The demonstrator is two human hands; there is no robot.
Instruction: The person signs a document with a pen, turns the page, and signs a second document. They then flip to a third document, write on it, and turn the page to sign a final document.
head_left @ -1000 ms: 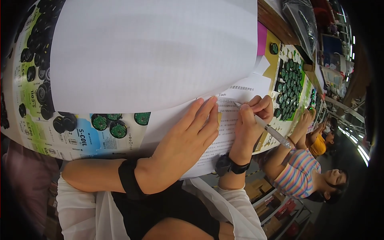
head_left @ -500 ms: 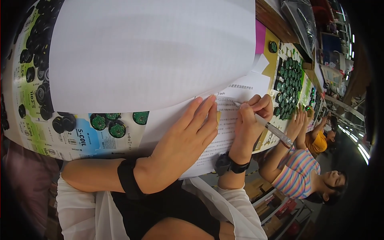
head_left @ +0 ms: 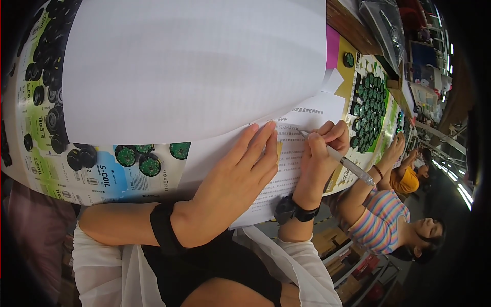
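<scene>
My right hand [head_left: 323, 148] is closed around a pen [head_left: 350, 166] with a clear barrel, its tip on a printed sheet of paper [head_left: 286, 171]. Handwriting shows beside the tip, near the top of that sheet. Flat across the same sheet lies my left hand [head_left: 238, 181], fingers stretched out and holding nothing. Its fingertips reach the curled edge of a large blank white page [head_left: 194, 66], which is folded back over the table. I wear a black band on the left wrist and a dark watch [head_left: 302, 210] on the right.
Left of the paper are many black round parts [head_left: 53, 117]. Several round green circuit boards [head_left: 149, 165] lie near my left forearm, and many more green boards [head_left: 369, 110] stand grouped at the right. A co-worker in a striped shirt [head_left: 383, 217] sits to the right, beyond a wooden ledge [head_left: 353, 25].
The co-worker's arms at the right have shifted, with the hand now farther along the table. My own hands, the pen and the paper look almost unchanged.
</scene>
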